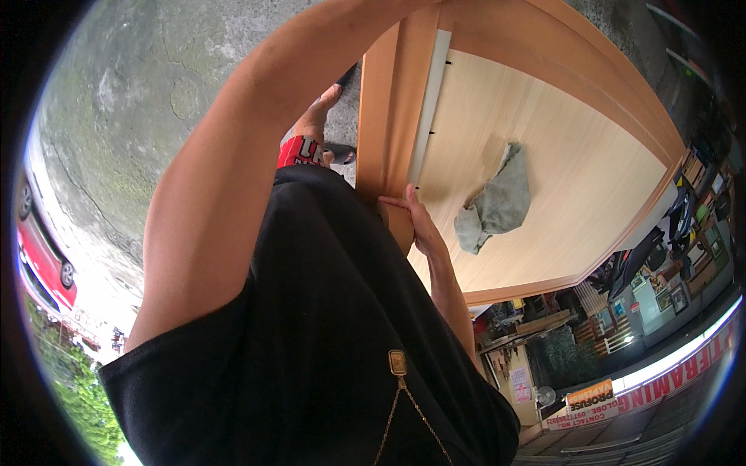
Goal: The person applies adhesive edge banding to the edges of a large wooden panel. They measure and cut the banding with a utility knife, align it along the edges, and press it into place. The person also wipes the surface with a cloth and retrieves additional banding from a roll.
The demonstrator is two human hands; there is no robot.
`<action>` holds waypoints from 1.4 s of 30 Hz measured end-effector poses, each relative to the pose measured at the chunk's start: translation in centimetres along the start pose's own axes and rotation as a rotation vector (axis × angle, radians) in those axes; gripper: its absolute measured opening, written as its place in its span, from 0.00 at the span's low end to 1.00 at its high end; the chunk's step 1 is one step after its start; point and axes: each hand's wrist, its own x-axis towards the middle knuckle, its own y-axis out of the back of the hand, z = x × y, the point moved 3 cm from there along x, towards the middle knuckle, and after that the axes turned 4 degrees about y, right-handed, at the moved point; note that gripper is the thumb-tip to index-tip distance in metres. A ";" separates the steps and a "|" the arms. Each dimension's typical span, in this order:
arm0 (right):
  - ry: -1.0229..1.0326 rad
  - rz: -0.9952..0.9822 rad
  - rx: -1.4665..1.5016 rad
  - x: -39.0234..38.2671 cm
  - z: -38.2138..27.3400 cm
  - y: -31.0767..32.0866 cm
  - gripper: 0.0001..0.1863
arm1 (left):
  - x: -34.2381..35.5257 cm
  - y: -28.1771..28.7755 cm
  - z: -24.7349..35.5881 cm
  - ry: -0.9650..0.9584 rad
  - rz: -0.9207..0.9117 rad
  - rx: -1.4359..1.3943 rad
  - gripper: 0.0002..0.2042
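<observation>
A large light wood-grain panel (559, 155) with an orange-brown wooden frame (388, 101) lies in front of me. My right hand (420, 221) rests at the frame's near side, beside my shirt. Its thumb and a finger are stretched apart, the finger lying over the brown wood; the other fingers are partly hidden. My left arm reaches far forward along the frame, and its hand is beyond the top of the picture. A crumpled grey-green rag (501, 198) lies on the panel, apart from my right hand. A whitish strip (430, 109) with small black marks runs along the frame's inner side.
Rough concrete ground (124, 101) spreads on the left, with a red car (48, 256) at the far edge. A bare leg and a sandal (340, 153) show beside the frame. To the right is a cluttered shopfront with a motorbike (633, 256), a fan (546, 396) and signs.
</observation>
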 end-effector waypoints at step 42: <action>0.068 -0.131 0.328 1.5 1.5 0.7 0.53 | -11.0 -0.7 4.3 0.016 0.114 -0.158 0.41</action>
